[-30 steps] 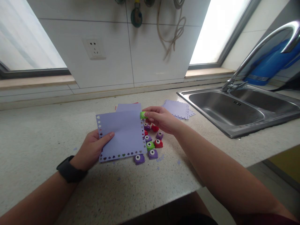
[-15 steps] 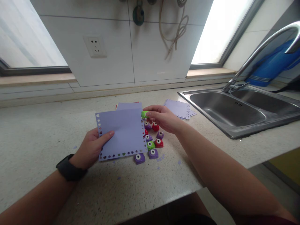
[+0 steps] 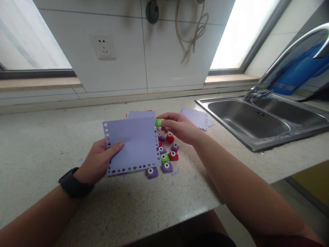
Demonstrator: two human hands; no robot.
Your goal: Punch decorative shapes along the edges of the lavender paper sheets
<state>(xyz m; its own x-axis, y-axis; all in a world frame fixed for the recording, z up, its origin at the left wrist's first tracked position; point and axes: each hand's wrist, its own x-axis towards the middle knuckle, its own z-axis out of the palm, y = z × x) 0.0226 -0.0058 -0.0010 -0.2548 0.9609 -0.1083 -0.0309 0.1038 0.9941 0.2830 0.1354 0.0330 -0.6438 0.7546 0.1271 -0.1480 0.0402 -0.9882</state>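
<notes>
My left hand (image 3: 102, 157) grips a lavender sheet of paper (image 3: 133, 142) by its left side, thumb on top, fingers hidden beneath. Small cut-out shapes, hearts and stars among them, run along the sheet's left, bottom and right edges. At its upper right corner, my right hand (image 3: 177, 127) pinches a green craft punch (image 3: 159, 122) that sits against the paper's edge. Below that hand, several purple, red and green punches lie on the counter, such as a red punch (image 3: 173, 155) and a purple punch (image 3: 167, 167). The sheet partly covers some of them.
More lavender sheets with punched edges (image 3: 194, 117) lie behind my right hand. A lavender stack (image 3: 141, 114) with a red edge is behind the held sheet. Tiny paper bits dot the counter (image 3: 144, 212). A steel sink (image 3: 252, 144) with a tap (image 3: 277, 63) stands at right.
The whole view has shifted slightly. Both hands keep their hold, and the green punch stays at the sheet's upper right corner.
</notes>
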